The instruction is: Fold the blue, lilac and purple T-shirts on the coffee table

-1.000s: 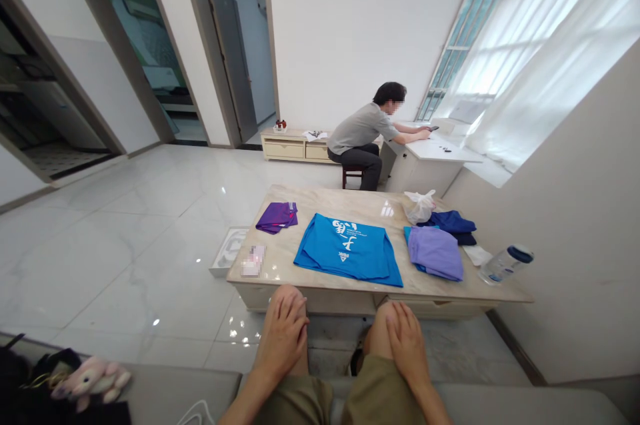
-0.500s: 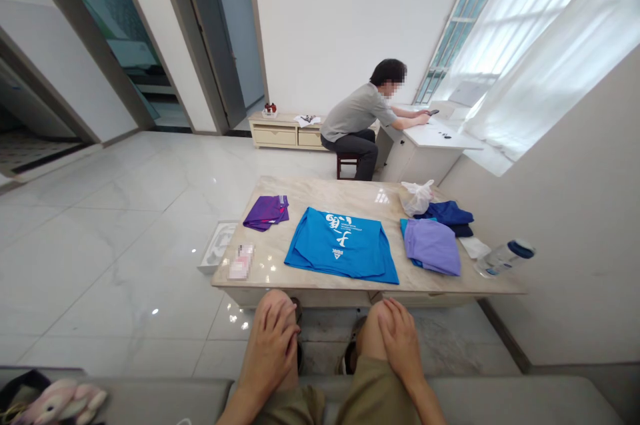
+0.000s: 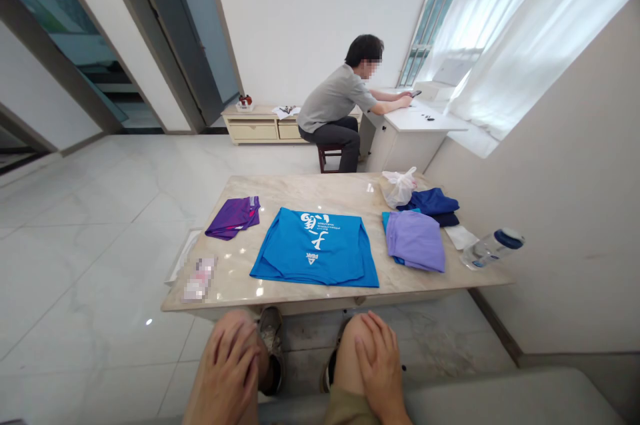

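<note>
Currently the person's left hand (image 3: 225,362) is resting on the left knee (image 3: 256,352) and the right hand (image 3: 383,368) is resting on the right knee (image 3: 347,345), with the fingers (image 3: 380,362) lying loosely spread and having hold of nothing. Just ahead of the fingertips, a marble-topped low table (image 3: 320,185) is standing, with a blue T-shirt (image 3: 315,248) lying flat straight ahead of them, a purple cloth (image 3: 233,217) lying farther toward the left and a lilac cloth (image 3: 415,240) lying ahead of the right fingers
</note>
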The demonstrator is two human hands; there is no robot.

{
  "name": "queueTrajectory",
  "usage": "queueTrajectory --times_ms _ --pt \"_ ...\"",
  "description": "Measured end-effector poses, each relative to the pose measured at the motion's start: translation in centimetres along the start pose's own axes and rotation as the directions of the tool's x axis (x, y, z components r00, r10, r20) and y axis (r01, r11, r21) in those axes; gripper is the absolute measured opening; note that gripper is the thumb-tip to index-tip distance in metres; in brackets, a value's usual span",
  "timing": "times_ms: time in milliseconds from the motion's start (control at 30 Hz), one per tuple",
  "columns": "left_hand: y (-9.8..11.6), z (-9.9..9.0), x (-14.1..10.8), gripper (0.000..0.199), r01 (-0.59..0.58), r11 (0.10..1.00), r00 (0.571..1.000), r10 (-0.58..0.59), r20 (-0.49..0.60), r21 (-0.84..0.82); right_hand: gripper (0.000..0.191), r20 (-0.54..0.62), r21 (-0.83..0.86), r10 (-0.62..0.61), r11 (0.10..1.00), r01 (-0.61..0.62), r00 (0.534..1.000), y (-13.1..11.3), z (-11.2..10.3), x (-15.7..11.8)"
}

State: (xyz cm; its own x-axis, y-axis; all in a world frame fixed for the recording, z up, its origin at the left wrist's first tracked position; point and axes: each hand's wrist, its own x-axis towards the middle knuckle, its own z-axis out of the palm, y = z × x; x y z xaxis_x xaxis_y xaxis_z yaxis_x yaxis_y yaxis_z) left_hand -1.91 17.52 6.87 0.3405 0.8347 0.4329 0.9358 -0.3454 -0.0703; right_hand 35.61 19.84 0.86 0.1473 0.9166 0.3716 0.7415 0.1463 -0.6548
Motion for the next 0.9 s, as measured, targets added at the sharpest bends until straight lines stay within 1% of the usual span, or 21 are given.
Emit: queueTrajectory --times_ms 33,100,167,200,267,333,367,400,467,500,533,567,600,633,667,700,733,800,867,900 --pt "0.0 0.1 0.0 0.026 0.006 1.0 1.0 -0.006 -0.016 0.0 0.044 -0.001 0.0 -0.008 1.0 0.008 1.0 -0.2 0.0 -0.1" --pt "0.5 0.2 0.6 0.03 0.064 0.998 0.997 -0.065 -0.043 -0.018 0.044 0.004 0.001 -0.021 1.0 0.021 1.0 -0.6 -0.1 -0.2" --pt "1.7 0.6 2.6 0.033 0.131 0.987 0.991 -0.133 -0.021 -0.097 0.044 0.018 0.009 -0.027 1.0 0.027 0.999 -1.0 -0.4 -0.2" --pt "2.6 1.1 4.2 0.033 0.157 0.974 0.988 -0.157 0.01 -0.165 0.045 0.024 0.014 -0.028 1.0 0.028 0.999 -1.2 -0.7 -0.2" --pt "4.7 2.7 8.3 0.03 0.192 0.92 0.981 -0.171 0.09 -0.342 0.045 0.027 0.024 -0.032 0.999 0.031 0.999 -1.4 -1.2 0.0" --pt "7.4 5.3 13.3 0.027 0.248 0.834 0.967 -0.187 0.171 -0.494 0.045 0.031 0.035 -0.038 0.999 0.037 0.999 -1.3 -1.8 0.1" --pt "8.8 6.7 15.8 0.027 0.276 0.797 0.958 -0.184 0.218 -0.538 0.045 0.033 0.04 -0.038 0.999 0.037 0.999 -1.2 -2.1 0.1" --pt "10.4 8.2 18.2 0.025 0.312 0.77 0.943 -0.178 0.281 -0.557 0.045 0.034 0.043 -0.036 0.998 0.034 0.999 -1.0 -2.4 0.1" --pt "13.6 10.9 22.3 0.021 0.407 0.758 0.885 -0.189 0.425 -0.509 0.046 0.031 0.041 -0.025 0.999 0.024 0.999 -0.5 -3.0 0.0" --pt "15.1 12.1 23.9 0.026 0.438 0.772 0.852 -0.192 0.487 -0.461 0.046 0.029 0.038 -0.02 0.999 0.019 0.999 -0.2 -3.3 0.0" --pt "16.6 13.0 25.1 0.035 0.452 0.792 0.822 -0.192 0.536 -0.409 0.047 0.029 0.034 -0.016 0.999 0.015 0.999 0.2 -3.5 -0.1" --pt "17.9 13.7 26.1 0.046 0.45 0.819 0.798 -0.19 0.571 -0.357 0.047 0.031 0.033 -0.011 0.999 0.01 0.999 0.5 -3.8 -0.2" --pt "19.0 14.3 26.7 0.055 0.435 0.844 0.783 -0.183 0.594 -0.313 0.047 0.035 0.033 -0.003 0.999 0.002 0.999 0.8 -4.0 -0.3" --pt "19.8 14.7 27.2 0.059 0.419 0.863 0.771 -0.175 0.612 -0.281 0.047 0.039 0.036 0.007 0.999 -0.008 0.999 1.0 -4.2 -0.4" --pt "20.3 15.0 27.4 0.059 0.411 0.874 0.758 -0.168 0.63 -0.261 0.047 0.041 0.039 0.019 0.999 -0.02 0.999 1.2 -4.4 -0.6" --pt "20.5 15.3 27.6 0.052 0.412 0.875 0.743 -0.163 0.649 -0.253 0.048 0.041 0.043 0.034 0.998 -0.036 0.999 1.4 -4.5 -0.8" --pt "20.3 15.6 27.6 0.042 0.424 0.869 0.726 -0.158 0.67 -0.254 0.048 0.042 0.047 0.052 0.997 -0.054 0.998 1.4 -4.6 -1.1" --pt "19.4 16.0 27.3 0.024 0.467 0.841 0.687 -0.149 0.711 -0.275 0.048 0.053 0.059 0.092 0.994 -0.095 0.994 1.6 -4.8 -1.3" --pt "17.7 16.0 26.7 0.02 0.505 0.807 0.662 -0.133 0.738 -0.307 0.047 0.1 0.072 0.15 0.985 -0.158 0.984 1.9 -4.8 -0.7" --pt "16.8 15.9 26.3 0.019 0.522 0.788 0.654 -0.125 0.746 -0.325 0.045 0.143 0.085 0.185 0.976 -0.199 0.972 2.1 -4.7 0.3"
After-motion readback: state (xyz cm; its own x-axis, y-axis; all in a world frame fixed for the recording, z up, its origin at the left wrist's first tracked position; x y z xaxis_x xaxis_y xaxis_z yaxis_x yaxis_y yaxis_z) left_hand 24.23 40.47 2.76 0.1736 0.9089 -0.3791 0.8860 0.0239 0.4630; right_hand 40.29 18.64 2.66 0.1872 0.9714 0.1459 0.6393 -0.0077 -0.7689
